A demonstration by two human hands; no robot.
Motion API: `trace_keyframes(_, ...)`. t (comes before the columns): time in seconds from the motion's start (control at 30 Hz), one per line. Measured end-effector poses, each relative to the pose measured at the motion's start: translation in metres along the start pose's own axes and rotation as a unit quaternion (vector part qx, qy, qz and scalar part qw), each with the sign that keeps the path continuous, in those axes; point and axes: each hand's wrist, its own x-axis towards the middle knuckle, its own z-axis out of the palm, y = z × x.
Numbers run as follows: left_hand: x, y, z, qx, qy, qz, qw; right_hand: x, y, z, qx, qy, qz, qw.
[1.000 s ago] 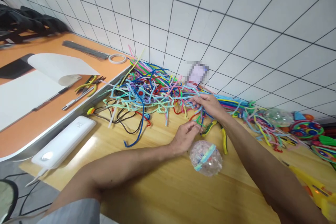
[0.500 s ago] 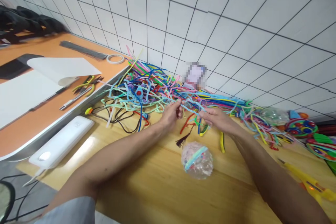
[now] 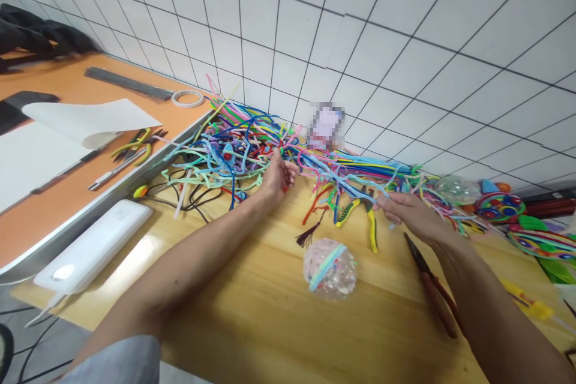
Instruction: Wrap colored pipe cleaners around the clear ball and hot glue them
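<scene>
My right hand (image 3: 411, 213) is closed, pinching the end of a light blue pipe cleaner (image 3: 348, 183) that stretches back leftward into the heap. My left hand (image 3: 275, 181) is at the front of the tangled pipe cleaners (image 3: 252, 153), fingers loosely curled, thumb apart from them; nothing shows in its grasp. Toward me lies a clear ball (image 3: 330, 270) with colored bits and a pale blue-green pipe cleaner strip across it. Yellow-and-black pliers (image 3: 371, 231) and a dark tassel (image 3: 310, 234) lie between my hands. Red-handled pliers (image 3: 434, 294) rest beside my right forearm.
Left on the wooden table is a white box-shaped device (image 3: 94, 246) with a cable. Beyond it, an orange surface (image 3: 67, 75) carries paper, pliers and a tape roll (image 3: 188, 98). A tiled wall (image 3: 252, 30) bounds the back. Yellow glue gun (image 3: 528, 303) lies right.
My right hand has moved right, drawing the light blue pipe cleaner out from the heap. My left hand has shifted slightly left and loosened. The red-handled pliers have come into view.
</scene>
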Motion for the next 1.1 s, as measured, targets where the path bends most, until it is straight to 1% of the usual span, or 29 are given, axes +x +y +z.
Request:
trace_keyframes(0.07, -0.008, -0.004, 0.007, 0.028, -0.046, -0.004, 0.999, 0.001, 0.001, 0.005, 0.007, 0.006, -0.005, 1.0)
trace_keyframes(0.2, -0.025, -0.017, 0.019, 0.094, -0.159, 0.039, 0.982, 0.009, -0.006, 0.023, 0.031, -0.006, -0.027, 0.999)
trace_keyframes(0.23, -0.028, -0.019, 0.021, 0.098, -0.183, 0.03, 0.978, 0.011, -0.009, 0.028, 0.037, -0.011, -0.031, 0.999)
trace_keyframes(0.33, -0.033, -0.021, 0.022, 0.115, -0.247, -0.033, 0.962, 0.018, -0.019, 0.042, 0.055, -0.035, -0.045, 0.997)
trace_keyframes(0.4, -0.033, -0.02, 0.021, 0.128, -0.263, -0.055, 0.955, 0.024, -0.023, 0.047, 0.07, -0.055, -0.051, 0.995)
trace_keyframes(0.5, -0.032, -0.019, 0.019, 0.131, -0.254, -0.05, 0.957, 0.034, -0.026, 0.049, 0.088, -0.059, -0.06, 0.993)
trace_keyframes(0.6, -0.03, -0.02, 0.019, 0.129, -0.233, -0.041, 0.963, 0.043, -0.028, 0.049, 0.08, -0.055, -0.073, 0.993)
trace_keyframes(0.63, -0.029, -0.02, 0.019, 0.121, -0.229, -0.051, 0.964, 0.045, -0.03, 0.049, 0.071, -0.061, -0.077, 0.993)
trace_keyframes(0.7, -0.026, -0.018, 0.018, 0.082, -0.231, -0.101, 0.964, 0.047, -0.035, 0.051, 0.037, -0.094, -0.091, 0.991)
trace_keyframes(0.77, -0.021, -0.015, 0.016, 0.024, -0.234, -0.156, 0.959, 0.046, -0.042, 0.055, -0.025, -0.131, -0.117, 0.984)
trace_keyframes(0.8, -0.019, -0.014, 0.015, -0.004, -0.229, -0.169, 0.959, 0.043, -0.046, 0.057, -0.066, -0.137, -0.14, 0.979)
trace_keyframes(0.83, -0.017, -0.013, 0.013, -0.024, -0.217, -0.166, 0.962, 0.04, -0.05, 0.059, -0.108, -0.13, -0.17, 0.971)
trace_keyframes(0.9, -0.014, -0.013, 0.01, -0.039, -0.18, -0.135, 0.974, 0.032, -0.056, 0.063, -0.175, -0.091, -0.238, 0.951)
trace_keyframes(0.97, -0.011, -0.014, 0.008, -0.036, -0.143, -0.098, 0.984, 0.023, -0.059, 0.064, -0.203, -0.06, -0.283, 0.935)
trace_keyframes(1.03, -0.011, -0.017, 0.007, -0.027, -0.125, -0.074, 0.989, 0.017, -0.059, 0.062, -0.204, -0.048, -0.279, 0.937)
trace_keyframes(1.1, -0.01, -0.018, 0.008, -0.021, -0.128, -0.069, 0.989, 0.014, -0.054, 0.058, -0.194, -0.044, -0.239, 0.95)
